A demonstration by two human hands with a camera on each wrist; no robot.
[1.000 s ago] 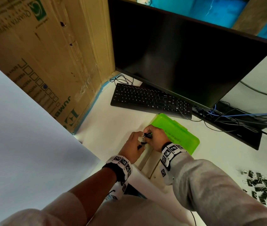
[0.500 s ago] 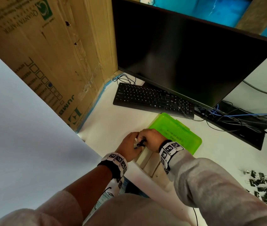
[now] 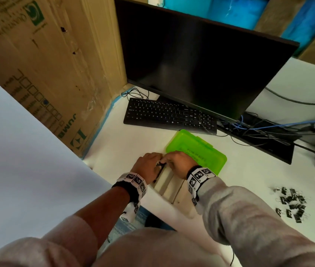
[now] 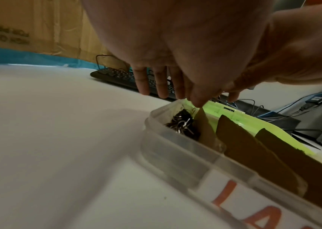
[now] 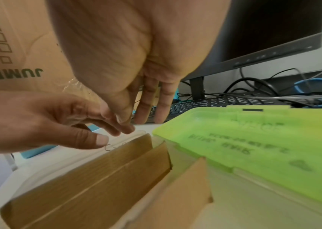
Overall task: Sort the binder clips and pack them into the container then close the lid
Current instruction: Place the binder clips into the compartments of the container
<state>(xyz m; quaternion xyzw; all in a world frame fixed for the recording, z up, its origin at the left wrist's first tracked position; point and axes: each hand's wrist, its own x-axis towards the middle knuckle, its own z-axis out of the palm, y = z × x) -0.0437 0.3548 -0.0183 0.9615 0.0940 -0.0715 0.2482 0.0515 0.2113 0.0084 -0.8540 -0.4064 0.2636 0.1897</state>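
Hands have dropped from mid-air to the container (image 4: 177, 148) rim since a second ago; clip likely going in. Left hand (image 3: 149, 164) and right hand (image 3: 178, 163) are hovering loosely uncurled, holding nothing visible. Binder clips (image 4: 183, 124) are sitting in its far compartment; loose pile (image 3: 292, 204) at 4 o'clock on table (image 3: 249, 182). Lid (image 3: 197, 149) is lying open at 1 o'clock.

Blk clips (image 4: 183, 124) – container's (image 4: 175, 148) end compartment

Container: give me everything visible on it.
The container is a clear, frosted plastic box on the white desk, its green translucent lid hinged open toward the keyboard. Brown cardboard dividers split it lengthwise. Black binder clips lie in the left end compartment. Orange lettering shows on its wall. Both hands hover over that end.
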